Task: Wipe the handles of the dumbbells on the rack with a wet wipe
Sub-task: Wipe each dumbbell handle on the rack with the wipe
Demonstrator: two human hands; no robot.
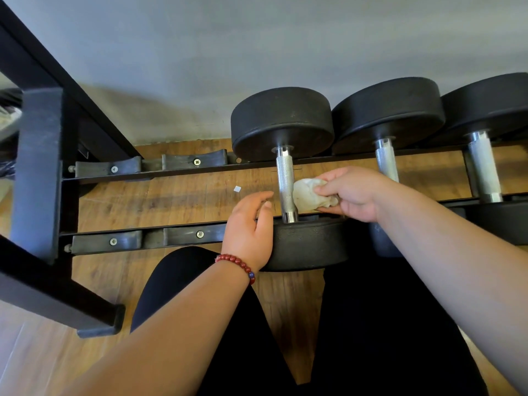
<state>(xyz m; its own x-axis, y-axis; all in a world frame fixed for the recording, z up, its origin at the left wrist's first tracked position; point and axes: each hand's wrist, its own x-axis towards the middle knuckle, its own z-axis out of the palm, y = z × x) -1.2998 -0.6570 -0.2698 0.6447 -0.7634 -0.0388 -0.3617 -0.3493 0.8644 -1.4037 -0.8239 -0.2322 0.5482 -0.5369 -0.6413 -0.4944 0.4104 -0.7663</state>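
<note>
So the person is down in front of the low black metal rack (143, 173), with legs in black trousers (177, 281) tucked right under it. The right hand (354, 195) has a crumpled white wet wipe (307, 194) pinched between the thumb and curled fingers. Most of the wad sticks out to the left of the hand and sits right against the right side of the knurled chrome handle (286, 181), on its lower half, closer to the near head. That handle belongs to the leftmost black round-headed dumbbell (283, 121), which lies across both rails.

The left hand (251, 224) isn't holding anything. Its fingers are loose and a bit curved, just left of the same handle, with the palm over the edge of the near head. Can't tell if it's actually touching. There's a red bead bracelet (237, 262) on that wrist.

Two more dumbbells sit just to the right, with their steel handles (387, 164) partly behind the right forearm. Wood-look floor (185, 201) shows between the rails, with a small white scrap (237, 189) on it, and a grey wall (257, 38) is behind.
</note>
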